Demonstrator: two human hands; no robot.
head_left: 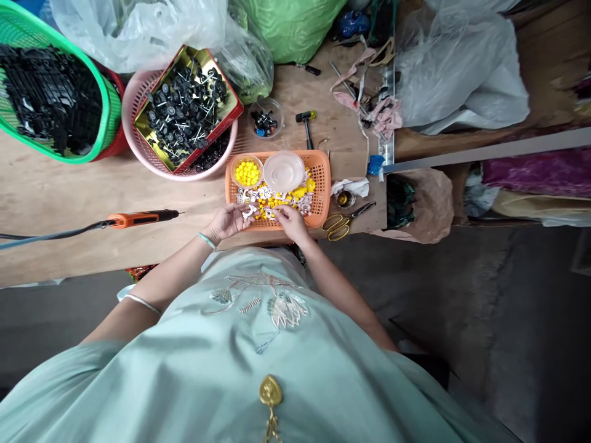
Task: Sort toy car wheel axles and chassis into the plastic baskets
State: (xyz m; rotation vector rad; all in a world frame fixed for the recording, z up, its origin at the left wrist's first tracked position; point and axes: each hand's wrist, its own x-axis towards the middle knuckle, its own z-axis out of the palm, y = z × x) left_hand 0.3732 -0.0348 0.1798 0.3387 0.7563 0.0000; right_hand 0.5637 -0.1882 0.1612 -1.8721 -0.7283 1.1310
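Observation:
My left hand (pixel 227 221) is at the near left edge of an orange plastic basket (pixel 325 191), its fingers closed on a small white plastic part (pixel 250 212). Over the basket's near side, my right hand (pixel 293 224) pinches with thumb and forefinger; whatever is between them is too small to name. Loose white and yellow plastic parts (pixel 302 198) lie in the basket under both hands. At its far left sits a clear round tub of yellow pieces (pixel 247 173), beside another translucent round tub (pixel 283 171).
An orange electric screwdriver (pixel 138 219) lies to the left. Farther back are a pink basket (pixel 133 123), a tin of black wheels (pixel 187 104) and a green basket (pixel 111 104). A small hammer (pixel 306 126) lies behind; gold-handled scissors (pixel 340 226) and a small jar (pixel 345 199) are right.

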